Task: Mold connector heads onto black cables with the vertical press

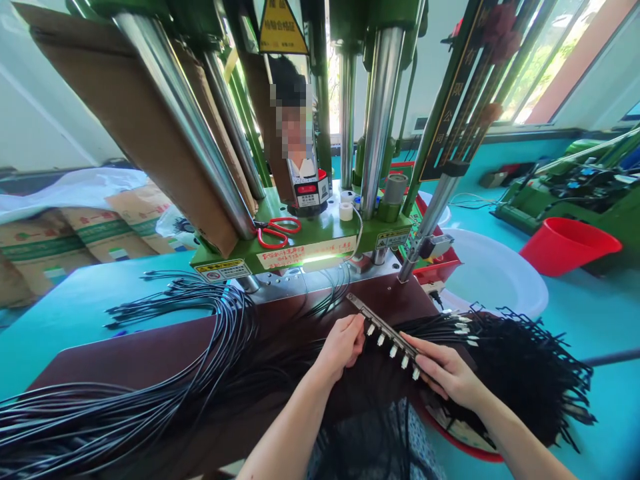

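A long, narrow metal bar (385, 327) lies slantwise between my hands, above the dark brown tabletop. Several white connectors (393, 351) stick out along its near edge, with black cables trailing below them. My right hand (453, 373) grips the bar's near right end, thumb on top and fingers beneath. Curled closed, my left hand (343, 347) touches the bar's edge near its far end with the fingertips; whatever is pinched there is hidden. Beyond the bar, thin black cables (330, 300) run to the press's lower plate.
The green press (320, 233) stands ahead, with red-handled scissors (277, 232) on its ledge. A bundle of black cables (220, 347) curves across the left of the brown table (95, 353). A large heap of black cables (525, 373) lies at right, near a white tub (500, 267) and red bucket (565, 247).
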Tool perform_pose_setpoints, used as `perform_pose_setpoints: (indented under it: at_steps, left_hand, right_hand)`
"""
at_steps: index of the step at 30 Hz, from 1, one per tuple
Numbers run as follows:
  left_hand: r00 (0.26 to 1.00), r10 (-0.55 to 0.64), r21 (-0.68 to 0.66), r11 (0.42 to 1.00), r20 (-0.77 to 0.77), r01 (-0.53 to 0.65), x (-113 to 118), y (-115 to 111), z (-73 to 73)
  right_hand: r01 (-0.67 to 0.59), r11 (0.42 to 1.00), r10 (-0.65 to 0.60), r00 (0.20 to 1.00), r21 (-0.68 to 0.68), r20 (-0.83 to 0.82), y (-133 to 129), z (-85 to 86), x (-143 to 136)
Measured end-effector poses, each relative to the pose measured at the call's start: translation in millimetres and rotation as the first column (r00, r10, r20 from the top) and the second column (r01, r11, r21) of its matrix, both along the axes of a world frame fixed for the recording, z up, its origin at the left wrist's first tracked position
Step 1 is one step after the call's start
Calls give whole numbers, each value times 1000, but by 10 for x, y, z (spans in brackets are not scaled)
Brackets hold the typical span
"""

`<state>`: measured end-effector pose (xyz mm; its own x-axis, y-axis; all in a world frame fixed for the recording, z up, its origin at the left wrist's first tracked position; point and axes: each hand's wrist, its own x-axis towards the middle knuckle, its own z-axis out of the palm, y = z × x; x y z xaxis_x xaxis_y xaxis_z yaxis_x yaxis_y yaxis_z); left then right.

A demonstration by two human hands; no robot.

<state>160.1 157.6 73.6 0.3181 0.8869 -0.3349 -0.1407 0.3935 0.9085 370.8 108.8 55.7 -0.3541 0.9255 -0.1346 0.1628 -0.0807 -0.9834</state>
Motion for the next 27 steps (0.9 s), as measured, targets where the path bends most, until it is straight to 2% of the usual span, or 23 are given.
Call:
perform_pose_setpoints:
  at_steps: [2,5,8,10,12,14,16,18,21,23,27]
  left_hand:
    - [1000,13,14,1000,-19,-13,4,6,-33]
    - [997,8,17,1000,-71,-7,15,19,-61]
    - [965,-58,58,995,-255,75,-6,9,-25]
    - [860,-90,181,962,-502,206,-56,-26,35]
    - [675,-11,303,888,-738,346,-135,-81,108]
    - [515,96,349,838,-852,420,-233,-137,175]
    - [454,119,334,840,-883,429,-340,-177,224]
    - [468,116,330,853,-876,405,-452,-194,257]
    - [522,157,374,863,-838,340,-630,-187,292]
    - [556,209,420,861,-805,285,-756,-164,307]
    - [577,325,510,839,-749,189,-999,-27,268]
  right_hand:
    - [-21,999,20,999,31,29,-4,7,-22]
    - [-33,999,33,999,-8,23,12,20,-13]
    - [-82,993,86,995,-83,45,95,94,83]
    - [-157,980,170,980,-119,104,200,197,177]
    - [-234,961,260,946,-147,194,346,327,256]
    - [-305,937,343,889,-169,304,530,459,283]
    - [-380,908,419,809,-177,412,745,565,242]
    - [-493,860,485,710,-131,511,978,628,138]
    - [-666,740,448,595,96,668,1307,620,-85]
    - [-702,672,369,593,235,716,1469,550,-233]
    - [-672,653,260,631,348,731,1577,361,-432]
